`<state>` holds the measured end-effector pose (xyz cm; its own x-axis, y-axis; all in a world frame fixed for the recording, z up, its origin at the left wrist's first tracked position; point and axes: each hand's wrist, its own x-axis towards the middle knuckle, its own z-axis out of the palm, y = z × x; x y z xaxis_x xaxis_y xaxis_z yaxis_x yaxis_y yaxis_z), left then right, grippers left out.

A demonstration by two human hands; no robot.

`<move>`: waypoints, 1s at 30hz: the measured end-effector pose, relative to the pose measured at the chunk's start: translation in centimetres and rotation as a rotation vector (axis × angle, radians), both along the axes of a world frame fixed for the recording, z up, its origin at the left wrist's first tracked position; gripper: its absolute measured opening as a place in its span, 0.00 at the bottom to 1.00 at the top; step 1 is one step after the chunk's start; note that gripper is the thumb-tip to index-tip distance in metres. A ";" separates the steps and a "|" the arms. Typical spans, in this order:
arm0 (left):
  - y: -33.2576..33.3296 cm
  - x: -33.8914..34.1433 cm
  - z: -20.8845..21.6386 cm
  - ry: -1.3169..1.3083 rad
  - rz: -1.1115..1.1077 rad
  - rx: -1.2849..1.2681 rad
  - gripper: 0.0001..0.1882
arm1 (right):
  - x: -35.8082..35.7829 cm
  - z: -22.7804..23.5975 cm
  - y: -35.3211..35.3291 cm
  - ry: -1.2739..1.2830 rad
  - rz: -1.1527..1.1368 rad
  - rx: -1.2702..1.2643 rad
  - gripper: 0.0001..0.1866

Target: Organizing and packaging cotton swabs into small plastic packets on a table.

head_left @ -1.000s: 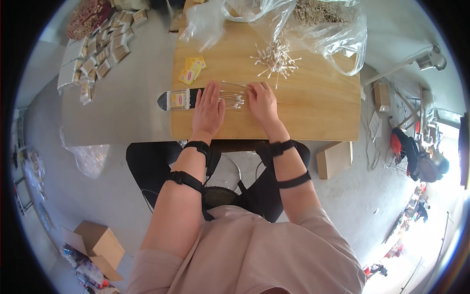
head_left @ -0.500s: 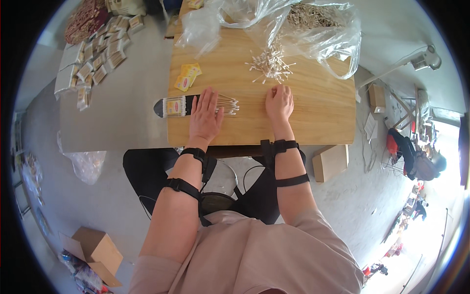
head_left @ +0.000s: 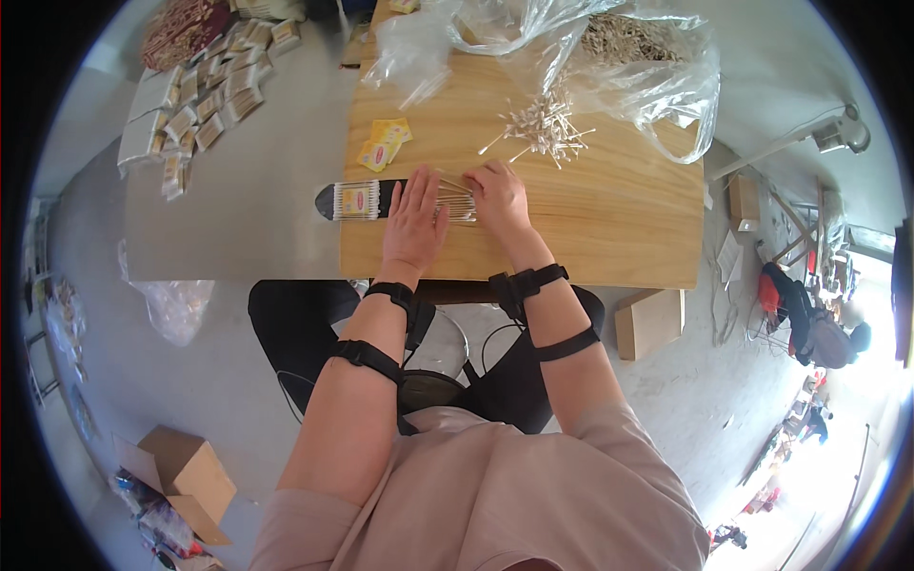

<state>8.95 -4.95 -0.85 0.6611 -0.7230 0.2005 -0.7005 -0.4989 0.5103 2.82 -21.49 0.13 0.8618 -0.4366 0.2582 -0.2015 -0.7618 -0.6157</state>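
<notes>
My left hand (head_left: pixel 416 214) lies flat, fingers stretched out, over a row of cotton swabs (head_left: pixel 461 206) and the black strip (head_left: pixel 326 202) beneath. At the strip's left end sits a flat pack of cotton swabs (head_left: pixel 360 200) with a yellow label. My right hand (head_left: pixel 502 198) is at the swabs' right ends, its fingers pinched on a slanting cotton swab; the fingertips are partly hidden. Farther back lies a loose heap of cotton swabs (head_left: pixel 549 130), a few sticking out toward my right hand. Behind my left hand are several yellow label cards (head_left: pixel 385 143).
A clear plastic bag (head_left: pixel 700 114) holding many swabs lies at the back right of the wooden table (head_left: pixel 609 219). Several finished-looking swab packs (head_left: pixel 209 100) cover the back of the grey table (head_left: pixel 257 228) at left. Cardboard boxes (head_left: pixel 650 324) stand on the floor.
My right hand has moved left from in front of the loose heap to the row's right ends. My left hand stays flat on the row. The whole view has shifted slightly.
</notes>
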 end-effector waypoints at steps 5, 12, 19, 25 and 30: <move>0.4 0.3 -0.1 -0.015 -0.014 0.035 0.27 | -1.2 0.5 0.6 -0.047 0.002 0.062 0.07; 0.3 0.3 -0.1 -0.006 -0.018 -0.003 0.24 | -4.3 0.4 3.2 0.114 0.012 -0.224 0.32; 0.2 0.2 -0.3 -0.027 -0.036 -0.011 0.27 | -4.3 0.0 4.2 0.179 0.029 -0.319 0.38; 0.2 0.0 -0.7 -0.089 -0.068 0.041 0.29 | -3.5 -0.7 5.4 0.187 0.049 -0.382 0.31; 0.1 0.4 -1.4 -0.052 -0.022 -0.026 0.28 | -2.8 -0.6 6.3 0.195 -0.023 -0.380 0.27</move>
<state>9.30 -4.83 -2.24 0.6334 -0.7312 0.2532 -0.7369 -0.4701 0.4859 0.01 -15.15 -0.50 0.9017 -0.3613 0.2375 -0.3056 -0.9212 -0.2410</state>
